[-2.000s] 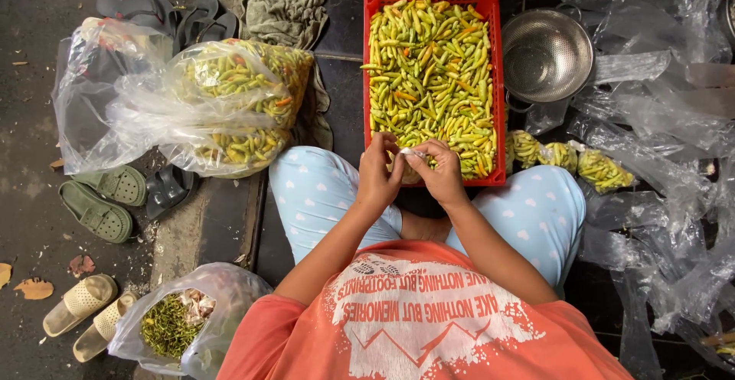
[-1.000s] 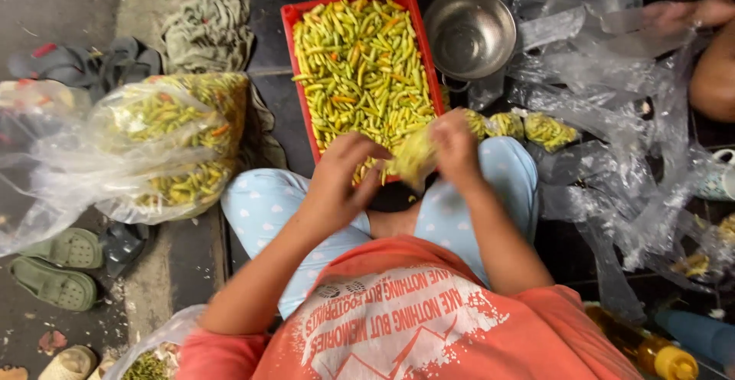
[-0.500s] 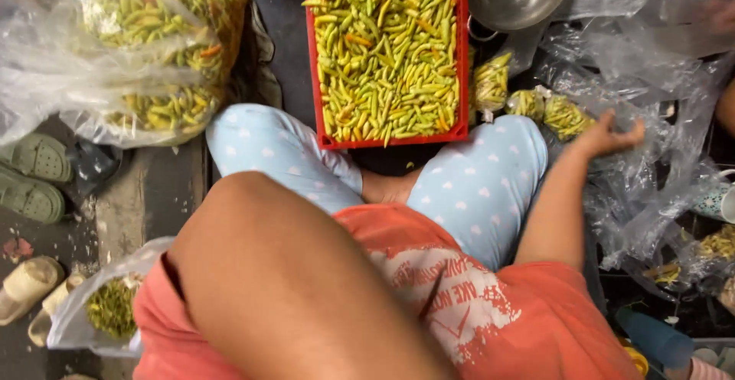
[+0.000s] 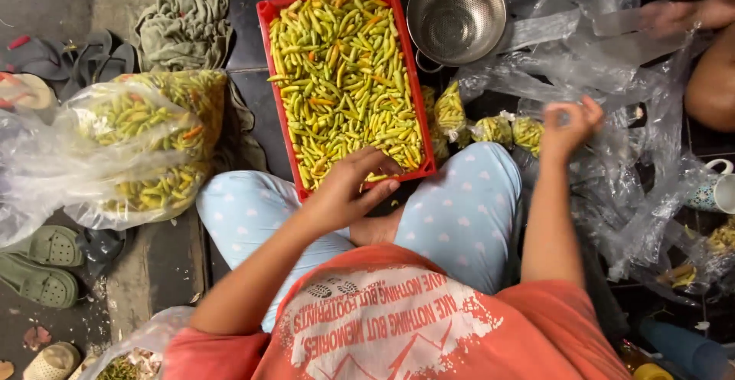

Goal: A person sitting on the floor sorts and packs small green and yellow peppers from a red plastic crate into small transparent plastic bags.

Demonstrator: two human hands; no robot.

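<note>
Left hand [image 4: 348, 189] in the chilli crate, right hand [image 4: 568, 126] out at the loose plastic bags [image 4: 605, 81]
Left hand rests on the near corner of the red crate [image 4: 398, 58], fingers curled over a few green-yellow chillies [image 4: 344, 74]; can't tell if it actually grips any. Right hand is raised over the plastic sheets, fingers pinched, likely on a bag edge, hard to confirm. Looks like the bagging step: next move would need a scoop of chillies and an opened bag brought together. Crate is nearly full. Small filled packets [image 4: 490, 127] lie just beside the crate at the right knee. Big clear sack [image 4: 145, 150] on the left holds more chillies. Steel colander [image 4: 455, 13] is empty
</note>
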